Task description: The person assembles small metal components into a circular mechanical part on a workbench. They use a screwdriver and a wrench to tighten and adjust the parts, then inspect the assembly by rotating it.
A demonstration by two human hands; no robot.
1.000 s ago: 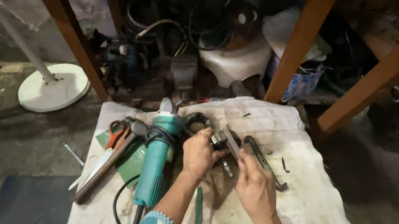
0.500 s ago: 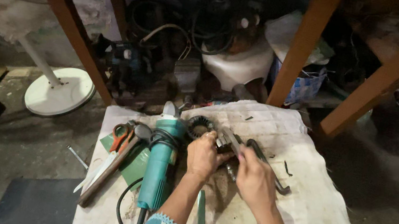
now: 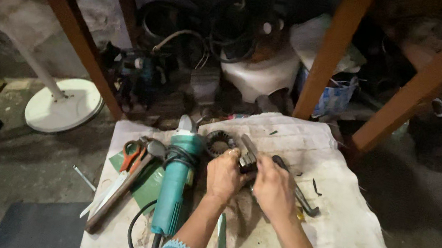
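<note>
Between both hands [image 3: 250, 180] — small grey metal part [image 3: 248, 159]

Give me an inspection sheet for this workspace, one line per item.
Surface: stained white cloth spread on the floor.
Job's things: small metal part held between both hands.
Clutter: teal grinder, scissors, ring-shaped part, dark bar tool.
Grippers: left hand and right hand both grip the metal part.
Cables: black cord loops from the grinder.
Surroundings: wooden legs, round white base, dark gear heaped behind.
</note>
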